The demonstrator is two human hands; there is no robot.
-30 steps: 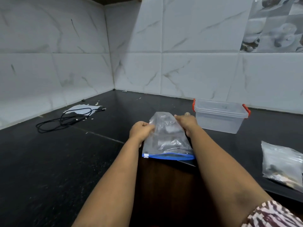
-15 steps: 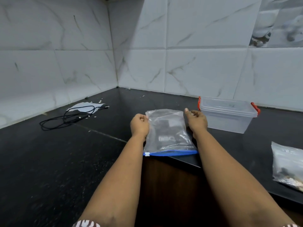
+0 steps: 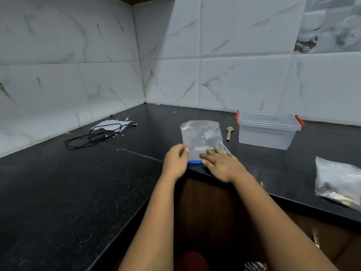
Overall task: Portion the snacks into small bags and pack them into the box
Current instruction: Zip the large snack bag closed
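The right hand [image 3: 220, 165] is pressing flat-fingered on the zip bag [image 3: 202, 139]; the left hand [image 3: 175, 159] is pinching its near-left edge. Judging it, sealing is underway; next, opening the lidded box [image 3: 267, 130] at two o'clock.

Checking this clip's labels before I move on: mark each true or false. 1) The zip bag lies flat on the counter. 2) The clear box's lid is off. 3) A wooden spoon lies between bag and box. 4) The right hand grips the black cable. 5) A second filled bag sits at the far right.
1) True: the zip bag lies flat on the counter, under both hands.
2) False: the clear box has its lid on.
3) True: the wooden spoon lies between them.
4) False: the right hand presses flat on the zip bag; the black cable lies untouched at far left.
5) True: the second bag sits there.
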